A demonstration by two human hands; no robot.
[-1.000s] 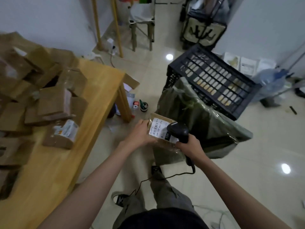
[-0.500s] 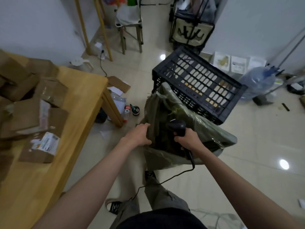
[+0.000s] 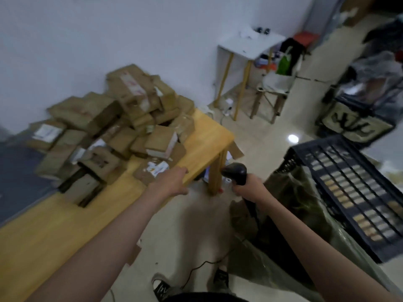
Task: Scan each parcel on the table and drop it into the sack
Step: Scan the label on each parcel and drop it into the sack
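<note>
Several brown cardboard parcels (image 3: 122, 118) lie heaped on the wooden table (image 3: 207, 136). The nearest one, a flat parcel with a white label (image 3: 152, 171), sits by the table's front edge. My left hand (image 3: 172, 182) reaches over that edge, empty, fingers relaxed, just short of this parcel. My right hand (image 3: 246, 188) grips the handle of a black barcode scanner (image 3: 235, 171), held above the floor beside the table leg. The olive-green sack (image 3: 290, 214) stands open at the lower right, leaning on a black crate (image 3: 353, 192).
A small white side table (image 3: 250, 49) and a folding stool (image 3: 274, 88) stand further back by the wall. Bags and a printed box (image 3: 357, 125) crowd the right. The scanner's cable (image 3: 200, 267) trails over the tiled floor near my shoes.
The labelled parcel my left hand held at the scanner is gone from view after that hand went to the sack's mouth. The view swung left to the table, and my left hand now reaches there.
</note>
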